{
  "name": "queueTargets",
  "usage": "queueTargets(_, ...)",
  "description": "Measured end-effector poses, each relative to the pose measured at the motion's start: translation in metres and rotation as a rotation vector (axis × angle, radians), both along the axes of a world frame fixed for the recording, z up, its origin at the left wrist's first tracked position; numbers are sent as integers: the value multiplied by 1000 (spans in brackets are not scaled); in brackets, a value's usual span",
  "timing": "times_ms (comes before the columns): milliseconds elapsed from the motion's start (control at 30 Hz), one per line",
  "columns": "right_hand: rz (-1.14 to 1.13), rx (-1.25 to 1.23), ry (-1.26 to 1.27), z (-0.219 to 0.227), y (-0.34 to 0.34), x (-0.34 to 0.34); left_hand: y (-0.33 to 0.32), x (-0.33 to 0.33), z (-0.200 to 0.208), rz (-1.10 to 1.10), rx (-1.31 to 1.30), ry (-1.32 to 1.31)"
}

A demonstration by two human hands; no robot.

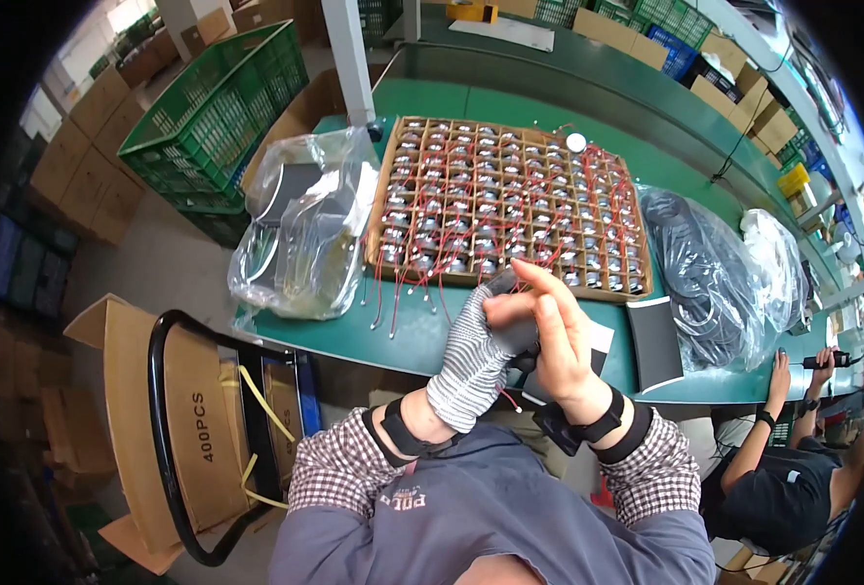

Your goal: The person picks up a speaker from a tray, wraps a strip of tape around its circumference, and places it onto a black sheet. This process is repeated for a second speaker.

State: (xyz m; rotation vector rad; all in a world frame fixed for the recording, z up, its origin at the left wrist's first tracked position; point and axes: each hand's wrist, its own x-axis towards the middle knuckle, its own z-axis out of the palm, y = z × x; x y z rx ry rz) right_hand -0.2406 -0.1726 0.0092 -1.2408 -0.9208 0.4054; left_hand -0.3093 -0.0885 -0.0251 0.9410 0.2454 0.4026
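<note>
My left hand (469, 366), in a grey-and-white striped glove with dark fingertips, is raised over the near table edge. Its fingers curl around a small dark part (523, 361), mostly hidden between my hands. Below it hangs a short red wire (511, 398) with a white end. Close against the left hand is my bare right hand (564, 341), its fingers stretched out and apart, one of them across the gloved palm. Beyond both hands lies a divided cardboard tray (637, 283), whose cells hold many small round dark parts with red wires.
Clear plastic bags (325, 263) lie left of the tray. A bag of black parts (700, 273) and a dark curved panel (655, 343) are to the right. A chair (164, 429) and cardboard box stand at left, below a green crate (222, 107). A co-worker (783, 487) works at right.
</note>
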Motion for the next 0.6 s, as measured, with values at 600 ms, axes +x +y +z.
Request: queueTargets(600,-269,-787,-285,29,-2,260,70,157,72,-135,238,314)
